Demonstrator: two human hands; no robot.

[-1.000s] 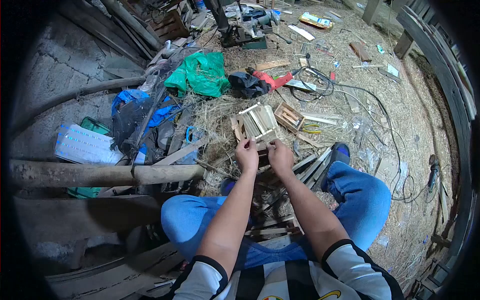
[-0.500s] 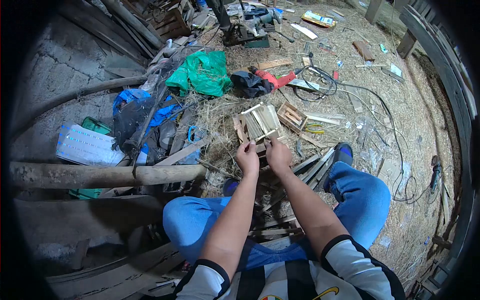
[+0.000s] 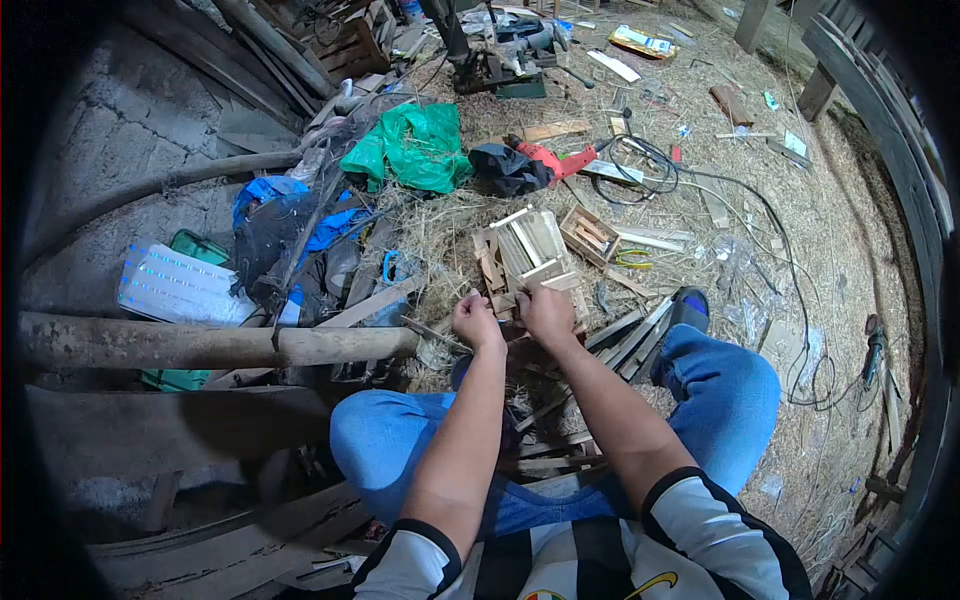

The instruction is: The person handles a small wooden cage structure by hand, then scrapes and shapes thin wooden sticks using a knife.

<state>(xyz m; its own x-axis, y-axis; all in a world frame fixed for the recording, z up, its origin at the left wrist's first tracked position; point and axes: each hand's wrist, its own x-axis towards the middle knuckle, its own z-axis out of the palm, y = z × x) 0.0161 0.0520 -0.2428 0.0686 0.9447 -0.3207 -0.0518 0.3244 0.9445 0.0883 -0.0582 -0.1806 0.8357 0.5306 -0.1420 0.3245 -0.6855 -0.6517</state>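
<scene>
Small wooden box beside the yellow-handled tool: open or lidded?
Open: the small box has no lid on, and light wood pieces show inside.

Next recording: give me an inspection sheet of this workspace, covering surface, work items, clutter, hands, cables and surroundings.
Surface: ground strewn with shavings and straw.
Work items: stack of wooden slats just beyond the hands; small wooden box beside it, with wood pieces inside.
Clutter: green plastic bag, red power tool, scattered offcuts.
Hands: right hand at the stack's near edge; left hand beside it, fingers curled; grip unclear for both.
Cables: black cable loose across the ground, looped near the power tool.
Surroundings: wooden pole at picture left, wooden beam at right.
</scene>
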